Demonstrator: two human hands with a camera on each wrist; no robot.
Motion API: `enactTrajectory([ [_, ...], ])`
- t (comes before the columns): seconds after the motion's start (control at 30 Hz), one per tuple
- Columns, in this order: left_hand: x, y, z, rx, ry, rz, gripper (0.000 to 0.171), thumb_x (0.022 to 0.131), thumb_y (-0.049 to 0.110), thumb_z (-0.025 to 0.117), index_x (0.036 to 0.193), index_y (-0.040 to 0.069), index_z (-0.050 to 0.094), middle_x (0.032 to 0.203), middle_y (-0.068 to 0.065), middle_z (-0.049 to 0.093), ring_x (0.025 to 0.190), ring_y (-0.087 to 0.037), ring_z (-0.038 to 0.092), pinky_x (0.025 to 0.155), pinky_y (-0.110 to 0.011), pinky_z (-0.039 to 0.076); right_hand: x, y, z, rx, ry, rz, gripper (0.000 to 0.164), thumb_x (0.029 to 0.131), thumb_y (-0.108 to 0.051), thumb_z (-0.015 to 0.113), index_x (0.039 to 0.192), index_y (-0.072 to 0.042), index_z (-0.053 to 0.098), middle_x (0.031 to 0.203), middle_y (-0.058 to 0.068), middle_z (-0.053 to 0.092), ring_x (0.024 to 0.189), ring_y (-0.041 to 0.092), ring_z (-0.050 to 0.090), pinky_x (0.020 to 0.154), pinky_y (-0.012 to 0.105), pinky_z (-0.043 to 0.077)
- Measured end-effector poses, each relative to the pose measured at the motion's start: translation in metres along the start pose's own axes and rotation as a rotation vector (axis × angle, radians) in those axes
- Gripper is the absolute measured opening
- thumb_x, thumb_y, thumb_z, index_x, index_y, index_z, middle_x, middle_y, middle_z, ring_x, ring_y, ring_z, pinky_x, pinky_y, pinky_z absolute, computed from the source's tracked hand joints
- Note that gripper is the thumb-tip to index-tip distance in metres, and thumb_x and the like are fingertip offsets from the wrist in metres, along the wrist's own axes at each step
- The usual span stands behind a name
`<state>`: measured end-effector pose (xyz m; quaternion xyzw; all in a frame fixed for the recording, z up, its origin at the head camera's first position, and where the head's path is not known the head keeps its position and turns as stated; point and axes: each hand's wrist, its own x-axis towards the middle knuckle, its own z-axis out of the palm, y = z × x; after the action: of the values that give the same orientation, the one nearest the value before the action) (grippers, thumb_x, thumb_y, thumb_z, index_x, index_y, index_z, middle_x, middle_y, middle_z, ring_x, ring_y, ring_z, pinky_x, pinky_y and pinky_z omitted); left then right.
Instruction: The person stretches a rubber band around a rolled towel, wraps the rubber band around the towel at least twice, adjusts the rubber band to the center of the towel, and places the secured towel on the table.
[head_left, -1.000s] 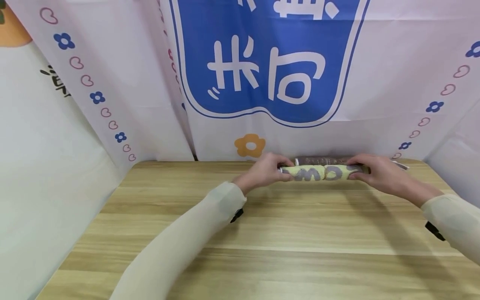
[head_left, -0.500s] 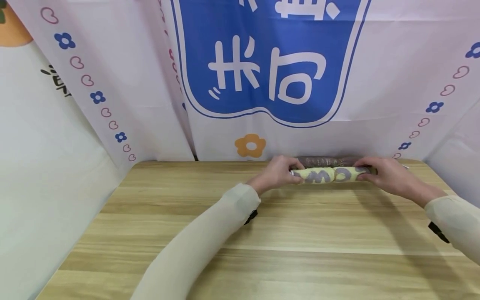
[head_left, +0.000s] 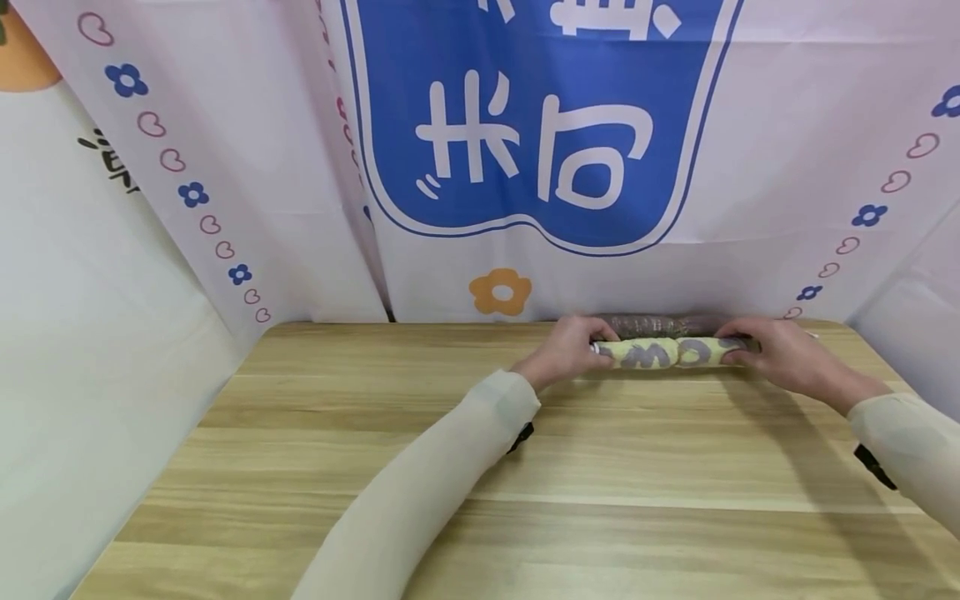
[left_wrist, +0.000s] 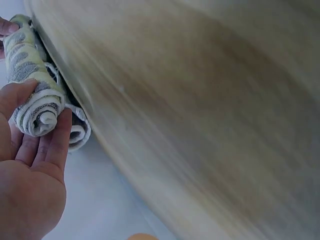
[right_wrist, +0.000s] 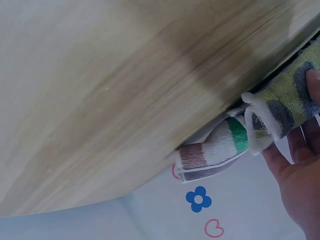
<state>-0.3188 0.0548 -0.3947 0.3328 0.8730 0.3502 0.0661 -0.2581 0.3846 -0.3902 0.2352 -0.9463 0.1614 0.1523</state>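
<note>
A yellow towel (head_left: 648, 353) with grey letters is rolled into a long cylinder at the table's back edge. My left hand (head_left: 566, 348) grips its left end, thumb on the near side and fingers behind. At the right end, my right hand (head_left: 780, 354) holds it the same way. Behind it lies a brown rolled towel (head_left: 652, 325), partly hidden by the yellow roll and both hands. The left wrist view shows the yellow towel's spiral end (left_wrist: 42, 117) beside my fingers. In the right wrist view, the other towel's striped end (right_wrist: 207, 155) sticks out past the yellow one.
The wooden table (head_left: 480, 467) spreads out in front of the rolls. Straight behind them hangs a printed cloth backdrop (head_left: 442, 275) with a blue panel. White cloth (head_left: 97, 333) also closes off the left side.
Both hands and the yellow rolled towel have shifted to the right and slightly nearer, the left hand the most. More of the brown towel's middle shows behind it.
</note>
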Motion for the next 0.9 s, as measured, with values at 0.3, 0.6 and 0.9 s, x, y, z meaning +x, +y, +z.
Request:
enactTrajectory([
  [0.3,0.0042,-0.0010,0.0060,0.041,0.001,-0.014,0.023,0.094,0.013,0.082,0.118,0.012,0.079,0.111,0.002,0.074,0.092,-0.008,0.062,0.078,-0.018,0.048,-0.0002,0.0053,0.0047,0.011,-0.002,0.010,0.029,0.081,0.002,0.089,0.107,-0.003,0.077,0.106,0.013,0.076,0.100,0.039,0.072,0.086,0.059,0.054],
  [0.6,0.0049,-0.0026,0.0067,0.098,-0.020,-0.043,0.026,0.094,0.015,0.083,0.121,0.014,0.079,0.112,0.002,0.074,0.098,-0.009,0.063,0.085,-0.019,0.049,0.0000,0.0032,0.0060,-0.029,-0.034,0.011,0.028,0.083,-0.004,0.089,0.109,-0.003,0.076,0.106,0.015,0.076,0.100,0.042,0.071,0.086,0.061,0.054],
  [0.9,0.0032,-0.0034,0.0076,0.067,-0.033,-0.076,0.029,0.095,0.018,0.083,0.124,0.016,0.078,0.117,0.002,0.073,0.106,-0.011,0.063,0.089,-0.022,0.051,-0.0009,0.0019,0.0071,-0.054,-0.058,0.017,0.031,0.083,-0.005,0.090,0.110,0.000,0.075,0.105,0.018,0.075,0.101,0.045,0.070,0.087,0.062,0.054],
])
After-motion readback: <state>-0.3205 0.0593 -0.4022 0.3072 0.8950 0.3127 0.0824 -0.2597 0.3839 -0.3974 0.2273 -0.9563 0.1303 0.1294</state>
